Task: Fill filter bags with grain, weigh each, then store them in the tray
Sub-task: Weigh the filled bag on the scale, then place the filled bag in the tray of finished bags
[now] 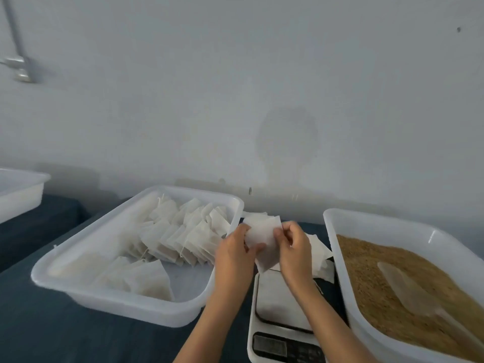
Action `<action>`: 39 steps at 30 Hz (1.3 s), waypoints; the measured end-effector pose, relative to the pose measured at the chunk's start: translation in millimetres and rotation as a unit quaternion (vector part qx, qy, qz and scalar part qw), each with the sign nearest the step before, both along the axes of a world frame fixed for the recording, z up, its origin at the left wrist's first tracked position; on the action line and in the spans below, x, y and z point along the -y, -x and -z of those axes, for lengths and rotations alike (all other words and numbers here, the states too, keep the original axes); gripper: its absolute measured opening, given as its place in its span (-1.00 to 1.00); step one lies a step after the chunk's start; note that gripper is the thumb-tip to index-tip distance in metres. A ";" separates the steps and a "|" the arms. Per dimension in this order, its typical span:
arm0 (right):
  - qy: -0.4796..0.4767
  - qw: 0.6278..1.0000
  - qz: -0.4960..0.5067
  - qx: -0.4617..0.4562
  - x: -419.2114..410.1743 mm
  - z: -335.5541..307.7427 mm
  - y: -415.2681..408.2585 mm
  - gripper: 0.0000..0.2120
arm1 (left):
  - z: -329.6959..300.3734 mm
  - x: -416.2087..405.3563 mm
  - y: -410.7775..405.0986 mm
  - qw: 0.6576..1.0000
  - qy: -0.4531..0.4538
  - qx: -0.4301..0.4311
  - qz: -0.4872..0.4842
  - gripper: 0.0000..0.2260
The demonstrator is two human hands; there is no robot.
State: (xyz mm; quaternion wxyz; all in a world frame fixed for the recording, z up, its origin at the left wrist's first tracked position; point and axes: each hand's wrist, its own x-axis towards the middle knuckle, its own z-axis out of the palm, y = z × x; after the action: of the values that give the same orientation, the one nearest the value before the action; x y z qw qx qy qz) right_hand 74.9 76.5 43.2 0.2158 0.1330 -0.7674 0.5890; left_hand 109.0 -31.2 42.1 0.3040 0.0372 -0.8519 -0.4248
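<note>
An empty filter bag (262,235) is pinched between the left hand (234,248) and right hand (294,247), just above the scale (281,310). Probably best if the mouth gets teased open gently, thin paper tears easily. The grain bin (337,258) is just right of the right hand, the tray (117,302) left of the left.
</note>
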 end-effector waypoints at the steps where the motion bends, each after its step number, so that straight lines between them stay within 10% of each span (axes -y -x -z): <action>1: 0.010 1.000 -0.012 0.000 11.4 -8.7 1.9 -0.87 | -8.3 8.6 -3.3 1.000 -0.001 -0.009 -0.006 -0.83; 15: -0.106 0.940 -0.227 0.233 165.5 1.4 -3.3 -0.83 | -21.7 180.5 -56.1 0.985 -0.096 0.138 -0.030 -0.72; 28: -0.583 0.738 -0.250 0.229 184.6 11.2 -13.0 -0.75 | -7.0 190.8 -54.0 0.847 0.248 0.467 -0.059 -0.81; 39: -0.438 0.778 -0.362 0.268 177.2 13.6 -13.5 -0.87 | -9.4 187.6 -47.8 0.814 0.337 0.465 -0.086 -0.76</action>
State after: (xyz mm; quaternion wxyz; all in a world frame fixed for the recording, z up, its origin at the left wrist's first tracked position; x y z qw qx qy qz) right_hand 88.4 -100.7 29.6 -0.3091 0.3179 -0.8647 0.2358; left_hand 156.7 -218.9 51.5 -0.0997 0.1988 -0.9748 -0.0148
